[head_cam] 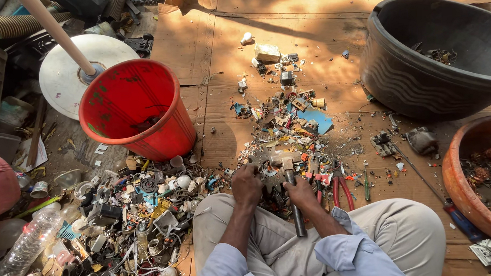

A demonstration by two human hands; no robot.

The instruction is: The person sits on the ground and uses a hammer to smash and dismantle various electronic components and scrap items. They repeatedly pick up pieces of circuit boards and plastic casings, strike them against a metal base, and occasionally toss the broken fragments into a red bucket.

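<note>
My right hand grips the dark handle of a hammer, whose metal head rests among scrap just in front of my knees. My left hand is closed over a small round metal part beside the hammer head, holding it on the cardboard. Broken plastic and metal fragments are scattered ahead of both hands. Red-handled pliers lie just right of the right hand. I sit cross-legged in beige trousers with light blue sleeves.
A red bucket stands ahead on the left, a big black tub at the far right, a terracotta bowl at the right edge. A heap of electrical scrap lies at my left, with a plastic bottle. A blue-handled screwdriver lies by my right knee.
</note>
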